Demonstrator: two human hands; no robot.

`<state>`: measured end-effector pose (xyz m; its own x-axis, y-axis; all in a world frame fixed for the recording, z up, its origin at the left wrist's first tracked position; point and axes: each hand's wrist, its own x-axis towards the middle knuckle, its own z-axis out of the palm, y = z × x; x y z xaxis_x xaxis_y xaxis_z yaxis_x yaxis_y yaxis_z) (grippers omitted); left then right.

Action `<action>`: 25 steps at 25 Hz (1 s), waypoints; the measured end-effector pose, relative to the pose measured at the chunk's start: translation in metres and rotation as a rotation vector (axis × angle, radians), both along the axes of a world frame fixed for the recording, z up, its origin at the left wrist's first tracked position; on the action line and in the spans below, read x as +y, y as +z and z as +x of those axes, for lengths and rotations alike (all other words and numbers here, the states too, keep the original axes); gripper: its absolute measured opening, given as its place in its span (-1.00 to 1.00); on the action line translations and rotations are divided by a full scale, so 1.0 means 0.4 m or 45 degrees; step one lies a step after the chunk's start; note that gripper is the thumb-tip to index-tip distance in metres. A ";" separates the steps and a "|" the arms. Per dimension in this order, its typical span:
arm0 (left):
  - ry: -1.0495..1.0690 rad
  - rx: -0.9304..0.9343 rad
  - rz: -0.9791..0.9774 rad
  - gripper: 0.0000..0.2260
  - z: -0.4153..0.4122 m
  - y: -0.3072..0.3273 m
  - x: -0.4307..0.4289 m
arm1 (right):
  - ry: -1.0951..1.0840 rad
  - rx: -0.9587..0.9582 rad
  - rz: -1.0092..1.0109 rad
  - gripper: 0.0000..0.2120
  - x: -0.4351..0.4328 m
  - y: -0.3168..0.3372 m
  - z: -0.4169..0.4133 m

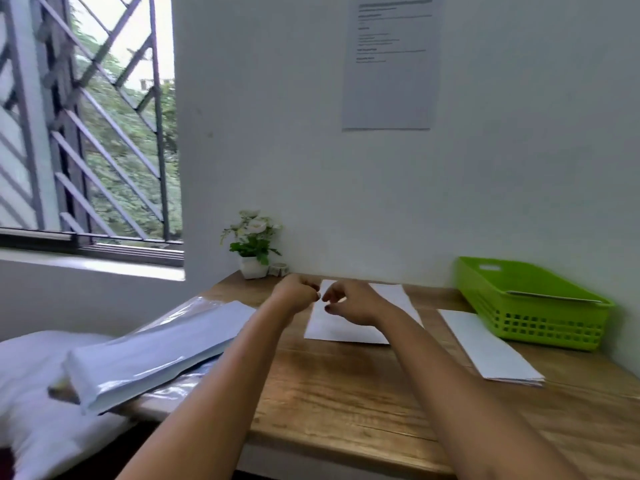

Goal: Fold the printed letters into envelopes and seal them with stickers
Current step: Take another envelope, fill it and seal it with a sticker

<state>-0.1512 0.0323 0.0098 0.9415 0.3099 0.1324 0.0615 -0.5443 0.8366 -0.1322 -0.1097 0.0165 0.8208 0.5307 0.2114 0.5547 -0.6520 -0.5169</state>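
White sheet [349, 332] flat on wooden desk [346, 393], far middle, near the wall. Long axis appears to run from near edge toward the wall, leaning slightly right; motion blur, so not certain. Smooth, matte, rectangular.

Left hand [297, 295] and right hand [351, 304] above the sheet's far-left part, knuckles nearly touching. Left fingers curled tight, right fingers curled looser. Cannot tell whether either pinches something small.

Stack of white papers [488, 348] right of the sheet, long axis running far-left to near-right. Green plastic basket [540, 317] just beyond, lattice walls, rounded corners. Glossy plastic-wrapped paper pack [156, 351] overhanging the desk's left edge. Small potted plant [254, 247] at the far-left corner, white square pot.
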 end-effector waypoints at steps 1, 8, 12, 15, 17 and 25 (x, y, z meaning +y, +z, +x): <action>0.061 0.016 0.093 -0.73 -0.020 0.001 0.054 | 0.059 0.003 0.000 -0.76 0.056 -0.003 -0.014; 0.031 0.656 0.722 -0.33 -0.182 -0.020 0.310 | 0.192 0.011 -0.240 -0.59 0.297 -0.080 -0.072; 0.079 0.436 0.710 -0.47 -0.206 -0.044 0.311 | 0.143 -0.055 -0.314 -0.56 0.314 -0.092 -0.066; 0.105 0.351 0.935 -0.57 -0.205 -0.044 0.280 | 0.087 0.031 -0.225 -0.46 0.309 -0.101 -0.062; 0.115 0.335 1.037 -0.58 -0.202 -0.049 0.265 | 0.055 0.124 -0.143 -0.40 0.306 -0.105 -0.066; 0.296 0.069 1.304 -0.77 -0.204 -0.072 0.209 | 0.037 0.366 0.222 -0.32 0.294 -0.107 -0.061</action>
<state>-0.2327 0.1160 -0.0189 0.8858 0.2475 0.3925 0.2787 -0.9601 -0.0237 -0.1565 0.0081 -0.0263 0.8449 0.5311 0.0633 0.3874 -0.5261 -0.7570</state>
